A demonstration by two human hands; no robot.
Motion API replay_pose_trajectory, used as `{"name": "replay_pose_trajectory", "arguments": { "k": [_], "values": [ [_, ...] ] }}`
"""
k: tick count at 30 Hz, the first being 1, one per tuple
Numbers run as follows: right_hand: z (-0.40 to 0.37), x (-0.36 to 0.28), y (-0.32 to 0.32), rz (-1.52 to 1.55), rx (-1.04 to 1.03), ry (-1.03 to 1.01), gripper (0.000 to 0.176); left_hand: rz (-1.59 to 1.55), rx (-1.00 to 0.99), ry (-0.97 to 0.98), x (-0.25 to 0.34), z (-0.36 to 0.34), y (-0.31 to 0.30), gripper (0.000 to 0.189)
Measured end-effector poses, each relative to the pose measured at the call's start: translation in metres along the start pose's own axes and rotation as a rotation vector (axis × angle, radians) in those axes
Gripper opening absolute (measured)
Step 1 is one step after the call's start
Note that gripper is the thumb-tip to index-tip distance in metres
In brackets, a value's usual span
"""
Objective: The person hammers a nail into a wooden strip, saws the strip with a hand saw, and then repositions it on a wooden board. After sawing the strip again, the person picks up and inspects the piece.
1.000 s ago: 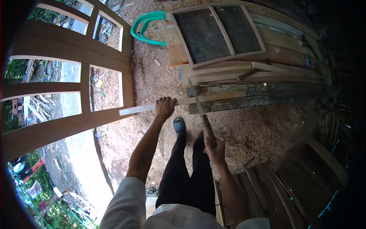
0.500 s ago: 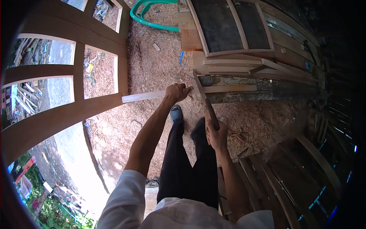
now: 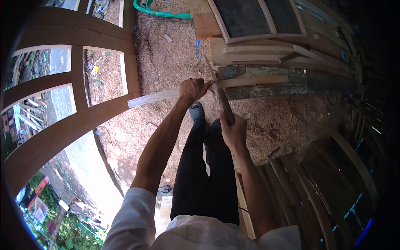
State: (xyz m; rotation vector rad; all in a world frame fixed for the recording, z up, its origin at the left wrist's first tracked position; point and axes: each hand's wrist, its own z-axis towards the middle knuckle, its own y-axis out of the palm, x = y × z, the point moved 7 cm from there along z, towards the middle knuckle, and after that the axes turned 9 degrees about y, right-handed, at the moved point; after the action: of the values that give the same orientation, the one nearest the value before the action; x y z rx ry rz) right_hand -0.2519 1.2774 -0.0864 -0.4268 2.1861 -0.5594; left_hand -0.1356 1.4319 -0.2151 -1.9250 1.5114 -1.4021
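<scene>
My left hand (image 3: 193, 89) is closed around a long pale wood strip (image 3: 152, 98), close to the end of the bench beam. The strip runs right from my hand and lies along the top of the dark, weathered beam (image 3: 300, 86). In my right hand (image 3: 234, 134) is the handle of a handsaw (image 3: 222, 95), seen almost edge-on from above. Its narrow blade crosses the strip just right of my left fingers, tip pointing away from me. Whether the teeth have entered the wood is too small to tell.
A wooden frame with openings (image 3: 77, 100) stands at the left, near the strip's free end. Loose battens (image 3: 258, 56) and a dark-panelled frame (image 3: 250, 18) lie on the bench. Wood shavings (image 3: 162, 54) cover the floor. Boards (image 3: 291, 179) are stacked lower right; a green hoop-like object (image 3: 166, 15) lies beyond.
The saw has slid a little forward, away from me, across the strip. My left hand keeps its place on the wood. The whole view has shifted slightly.
</scene>
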Motion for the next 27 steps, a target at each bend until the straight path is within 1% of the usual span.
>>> {"name": "replay_pose_trajectory", "arguments": {
  "k": [1, 2, 3, 4, 6, 8, 11, 12, 14, 17, 20, 22, 25, 26, 27],
  "values": [
    [0.008, -0.001, 0.004, 0.012, -0.004, 0.012, 0.041, 0.009, -0.003, 0.024, 0.000, 0.001, 0.002, 0.062],
    [0.019, -0.006, 0.008, 0.024, -0.008, 0.012, 0.044, -0.016, 0.053, 0.028, -0.001, 0.000, -0.001, 0.061],
    [0.025, -0.010, 0.010, 0.032, -0.016, 0.006, 0.047, -0.014, 0.054, 0.030, -0.001, 0.002, -0.001, 0.061],
    [0.014, -0.013, 0.006, -0.001, -0.007, -0.023, 0.049, -0.005, 0.063, 0.025, -0.003, 0.001, 0.000, 0.062],
    [-0.022, 0.001, -0.011, -0.006, -0.014, 0.012, 0.046, 0.003, 0.075, 0.018, -0.004, 0.001, -0.004, 0.062],
    [-0.058, 0.014, -0.027, 0.052, 0.005, 0.056, 0.044, -0.039, 0.012, -0.016, 0.000, -0.003, -0.008, 0.063],
    [-0.054, 0.019, -0.018, 0.026, 0.022, 0.047, 0.041, -0.074, -0.020, -0.034, 0.000, -0.003, -0.006, 0.063],
    [-0.034, 0.008, -0.007, 0.064, 0.030, 0.023, 0.042, -0.066, -0.020, -0.031, -0.001, -0.002, -0.007, 0.063],
    [0.014, 0.000, 0.021, 0.041, -0.010, -0.007, 0.043, -0.070, 0.016, -0.008, -0.003, -0.001, -0.004, 0.063],
    [0.023, -0.016, 0.017, 0.038, 0.004, -0.001, 0.044, -0.074, 0.020, -0.007, -0.006, 0.001, -0.001, 0.063],
    [-0.030, 0.003, -0.014, -0.002, -0.021, 0.023, 0.050, -0.061, 0.000, -0.004, -0.004, 0.005, -0.003, 0.064],
    [-0.067, 0.022, -0.028, 0.110, 0.018, 0.057, 0.050, -0.066, -0.004, -0.018, -0.005, 0.001, -0.001, 0.064],
    [-0.052, 0.015, -0.019, 0.088, 0.040, 0.035, 0.047, -0.034, -0.002, -0.010, -0.005, 0.002, -0.003, 0.064],
    [-0.026, 0.012, -0.004, 0.027, -0.049, 0.126, 0.050, -0.055, -0.006, -0.019, -0.005, 0.001, -0.002, 0.064],
    [0.004, -0.002, 0.011, -0.008, -0.042, 0.099, 0.052, -0.077, -0.008, -0.025, -0.004, 0.000, -0.001, 0.065]
  ]
}}
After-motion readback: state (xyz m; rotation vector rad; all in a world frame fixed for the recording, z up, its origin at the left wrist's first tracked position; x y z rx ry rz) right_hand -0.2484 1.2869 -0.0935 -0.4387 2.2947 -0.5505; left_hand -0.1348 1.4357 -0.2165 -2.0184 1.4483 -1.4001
